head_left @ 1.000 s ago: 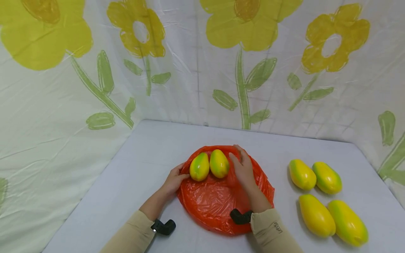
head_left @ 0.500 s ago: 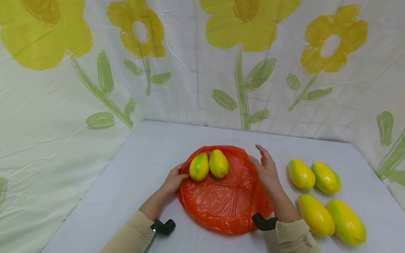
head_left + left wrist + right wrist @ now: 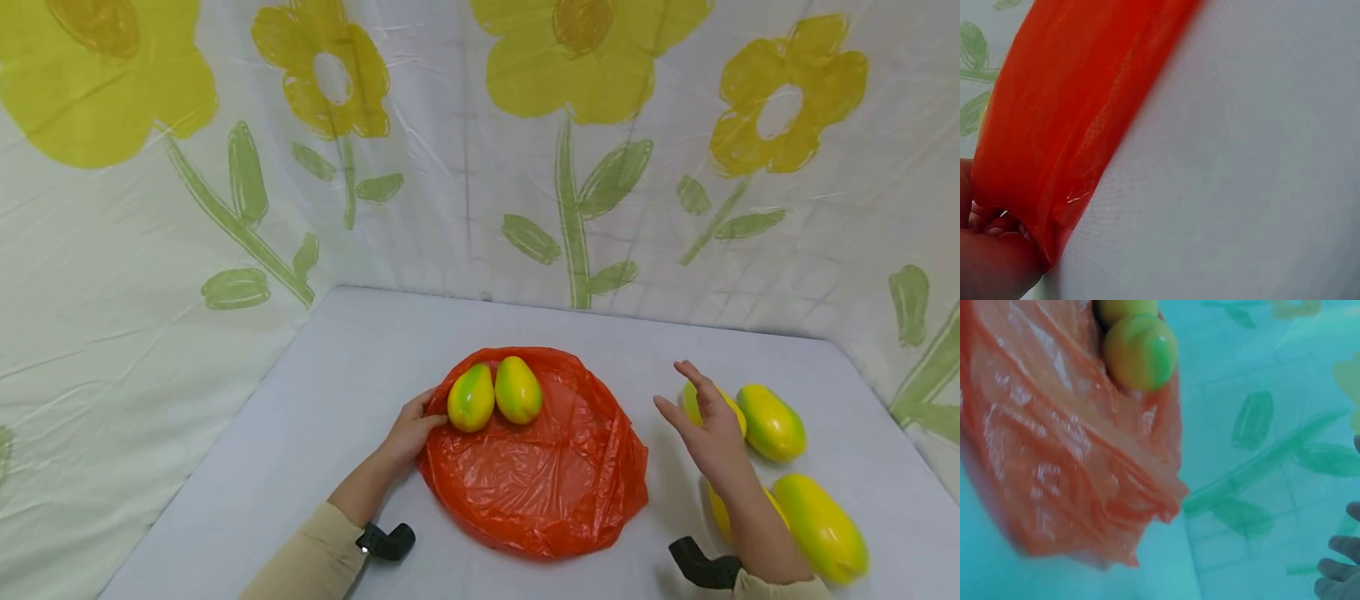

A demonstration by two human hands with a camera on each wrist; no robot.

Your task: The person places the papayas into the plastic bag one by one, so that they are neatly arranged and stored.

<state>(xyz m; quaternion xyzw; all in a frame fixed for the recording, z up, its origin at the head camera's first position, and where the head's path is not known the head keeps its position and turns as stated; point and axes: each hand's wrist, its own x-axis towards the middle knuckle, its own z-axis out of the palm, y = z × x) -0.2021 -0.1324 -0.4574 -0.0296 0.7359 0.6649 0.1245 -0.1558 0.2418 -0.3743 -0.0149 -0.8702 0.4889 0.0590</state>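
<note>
A red plastic bag [image 3: 517, 492] lies spread in a round shape on the table, with two yellow-green papayas [image 3: 471, 398] side by side at its far left part. My left hand [image 3: 411, 429] grips the bag's left edge. In the left wrist view, the thumb and curled fingers [image 3: 997, 250] pinch the red plastic. My right hand [image 3: 712, 437] is raised to the right of the bag, fingers spread and holding nothing. It overlaps two of the papayas on the right in the head view. The right wrist view catches only its fingertips [image 3: 1341, 556] at the right edge.
Several more papayas [image 3: 821, 525] rest in two pairs on the right side of the white table [image 3: 360, 333]. A white curtain [image 3: 435, 208] printed with yellow flowers hangs behind the table and along its sides.
My right hand has left the bag and moved right, over toward the papayas there. My left hand keeps its grip on the bag's edge, and the two papayas in the bag stay put.
</note>
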